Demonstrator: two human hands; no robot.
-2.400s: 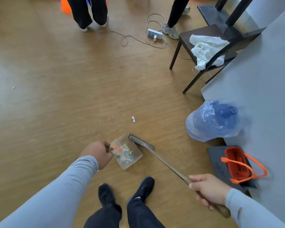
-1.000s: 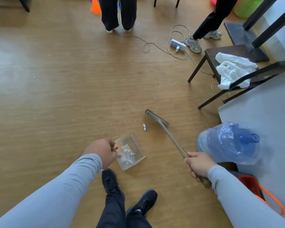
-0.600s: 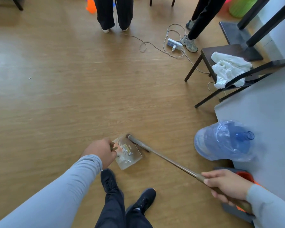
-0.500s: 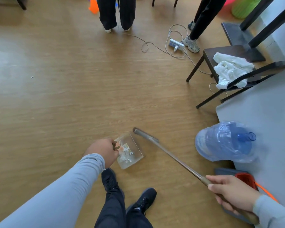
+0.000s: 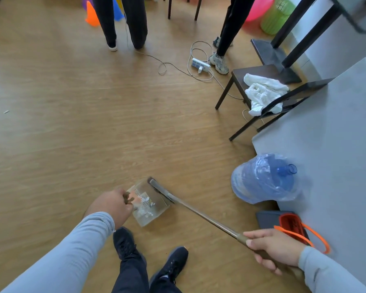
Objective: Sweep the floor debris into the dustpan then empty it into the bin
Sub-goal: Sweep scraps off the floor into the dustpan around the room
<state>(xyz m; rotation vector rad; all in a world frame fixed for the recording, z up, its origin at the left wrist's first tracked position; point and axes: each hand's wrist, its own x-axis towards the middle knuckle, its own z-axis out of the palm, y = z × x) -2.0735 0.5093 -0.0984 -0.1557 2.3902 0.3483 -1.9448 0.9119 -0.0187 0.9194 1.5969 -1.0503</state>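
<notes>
Blue water jug (image 5: 264,178) beside broom (image 5: 190,209) — hands grip dustpan (image 5: 149,203), broom handle.

We see an evenly lit, bright scene — soft daylight with a pale sheen across the wooden floor (image 5: 76,106) at the upper left. Shadows are faint and diffuse, the clearest under the chair (image 5: 262,106). The wide-angle lens bends straight lines near the edges — the floor planks curve there. Detail is slightly soft throughout, and the grey sleeves at the bottom corners look smeared.
</notes>
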